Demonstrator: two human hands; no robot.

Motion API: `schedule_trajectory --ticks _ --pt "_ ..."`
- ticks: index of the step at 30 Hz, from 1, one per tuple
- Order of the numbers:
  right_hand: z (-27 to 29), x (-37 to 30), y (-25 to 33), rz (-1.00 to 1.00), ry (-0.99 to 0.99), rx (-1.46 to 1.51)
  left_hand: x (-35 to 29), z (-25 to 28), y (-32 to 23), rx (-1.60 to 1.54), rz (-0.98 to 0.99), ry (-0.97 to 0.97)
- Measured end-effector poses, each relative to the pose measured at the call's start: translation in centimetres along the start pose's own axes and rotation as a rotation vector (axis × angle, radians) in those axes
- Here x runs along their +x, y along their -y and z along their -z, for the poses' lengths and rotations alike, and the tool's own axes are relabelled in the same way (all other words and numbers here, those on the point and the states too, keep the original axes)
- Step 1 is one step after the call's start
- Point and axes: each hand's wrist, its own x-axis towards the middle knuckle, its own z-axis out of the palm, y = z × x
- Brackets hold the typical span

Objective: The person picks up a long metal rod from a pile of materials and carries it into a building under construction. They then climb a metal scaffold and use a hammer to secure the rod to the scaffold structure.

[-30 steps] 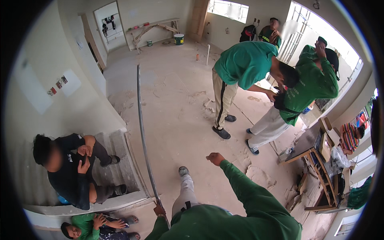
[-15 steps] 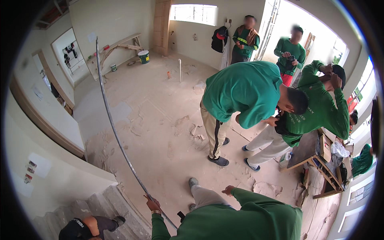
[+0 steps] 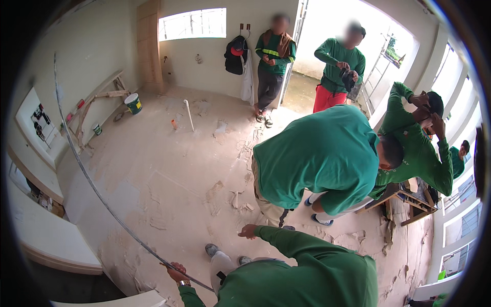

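My left hand (image 3: pixel 176 271) is closed around the lower end of a long thin grey metal rod (image 3: pixel 97 192). The rod rises from my hand and bends up to the left, along the white wall, as far as the upper left. My right hand (image 3: pixel 249 232) reaches forward on a green sleeve, holds nothing, and has its fingers loosely apart. It hovers over the dusty floor near a bent-over person in a green shirt (image 3: pixel 317 158). My grey trouser leg and shoe (image 3: pixel 212 250) show between my hands.
A second person in green (image 3: pixel 415 148) crouches by a low wooden frame (image 3: pixel 415 200) at right. Two people stand at the doorway (image 3: pixel 307 61). A white bucket (image 3: pixel 133 103), a wooden trestle (image 3: pixel 99 97) and an upright white pipe (image 3: pixel 189 115) stand at the far wall. Plaster scraps litter the floor.
The view has swung toward the doorway and the group in green now looks nearer. The rod leans further left. My right hand has drawn back and lower, closer to my body.
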Motion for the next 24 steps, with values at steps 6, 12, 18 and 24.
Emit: schedule_trajectory --ticks 6,12,18,24 --pt "7.6 14.5 5.8 -0.004 -0.096 -0.216 16.3 -6.1 -5.4 -0.021 0.050 0.081" --pt "12.0 19.9 2.6 -0.224 -0.338 -0.166 29.7 -15.0 -11.2 0.029 0.051 0.127" --pt "15.7 22.3 4.4 -0.552 -0.197 0.057 43.2 -23.0 -16.9 0.085 0.030 0.126" --pt "19.9 29.9 5.5 -0.585 -0.321 0.215 56.4 -32.8 -22.0 0.110 -0.028 0.181"
